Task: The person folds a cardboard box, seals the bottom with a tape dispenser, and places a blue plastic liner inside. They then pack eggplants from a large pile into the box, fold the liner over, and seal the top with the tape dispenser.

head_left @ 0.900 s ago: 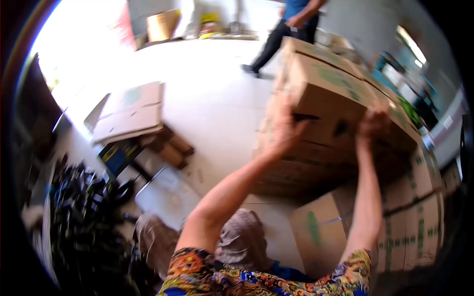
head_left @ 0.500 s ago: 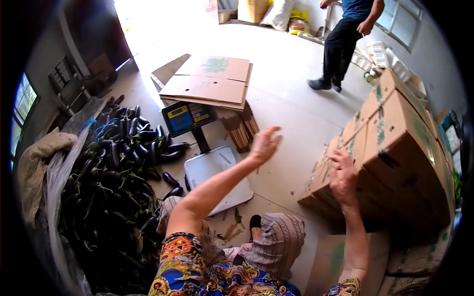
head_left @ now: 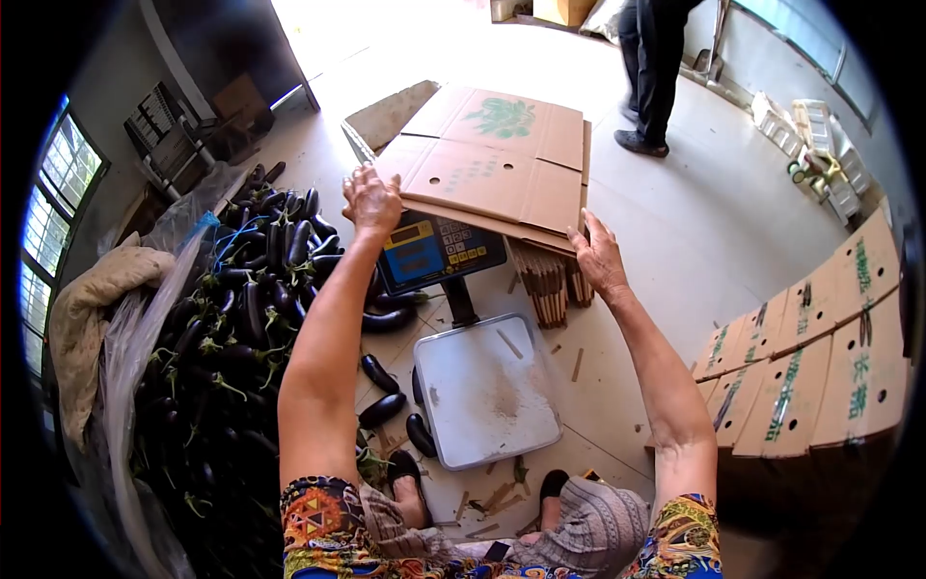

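My left hand (head_left: 372,201) is at the left front corner of a stack of flattened cardboard boxes (head_left: 473,183), fingers apart. At the stack's right front corner is my right hand (head_left: 600,253), its fingers also apart. Green print marks the top sheet. Below the stack's front edge is the blue and yellow display (head_left: 439,253) of a weighing scale. Its metal platform (head_left: 490,391) lies low in front of me, with dirt and a strip on it.
A large heap of eggplants (head_left: 231,338) lies at the left beside plastic sheeting (head_left: 130,357). Packed cartons (head_left: 801,357) stand at the right. A person in dark trousers (head_left: 659,68) is at the back. Loose eggplants and scraps lie around the platform.
Both hands have reached forward to the front corners of the cardboard stack. The view has shifted, with the cartons now lower at the right. The person at the back has changed stance.
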{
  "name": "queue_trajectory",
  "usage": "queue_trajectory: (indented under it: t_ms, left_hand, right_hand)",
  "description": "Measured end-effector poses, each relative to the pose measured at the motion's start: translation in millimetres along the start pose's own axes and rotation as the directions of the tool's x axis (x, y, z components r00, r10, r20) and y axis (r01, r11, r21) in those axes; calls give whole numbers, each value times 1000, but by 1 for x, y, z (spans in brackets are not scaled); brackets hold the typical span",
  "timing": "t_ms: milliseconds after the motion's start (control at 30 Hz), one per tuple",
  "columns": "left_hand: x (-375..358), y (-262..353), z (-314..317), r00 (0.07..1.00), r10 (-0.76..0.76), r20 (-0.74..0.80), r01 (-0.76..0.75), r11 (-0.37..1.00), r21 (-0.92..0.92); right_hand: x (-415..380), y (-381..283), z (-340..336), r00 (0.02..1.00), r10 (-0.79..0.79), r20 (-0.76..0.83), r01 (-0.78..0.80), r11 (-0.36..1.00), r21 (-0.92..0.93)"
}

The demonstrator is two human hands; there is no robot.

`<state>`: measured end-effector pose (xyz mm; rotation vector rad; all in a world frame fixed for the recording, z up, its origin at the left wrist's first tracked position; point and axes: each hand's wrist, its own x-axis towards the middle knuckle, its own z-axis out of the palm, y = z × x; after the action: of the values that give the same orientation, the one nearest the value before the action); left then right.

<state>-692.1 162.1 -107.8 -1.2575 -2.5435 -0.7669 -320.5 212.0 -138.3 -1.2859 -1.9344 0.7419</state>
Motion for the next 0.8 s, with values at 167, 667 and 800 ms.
queue_trajectory:
  t_ms: [167, 667, 800]
  left_hand:
    - [25, -18, -13, 962, -169, 213, 186, 980, -64]
    - [-43, -42, -162, 925, 50, 376, 369, 111, -923]
    - [-100, -56, -245, 974, 107, 198, 183, 133, -974]
  right_hand:
    - [4, 2, 24, 996, -71, -55, 55, 966, -251]
    - [-121, -56, -48, 973, -68, 219, 63, 998, 31]
    - [-159, -78, -69, 960, -228, 162, 232, 973, -9]
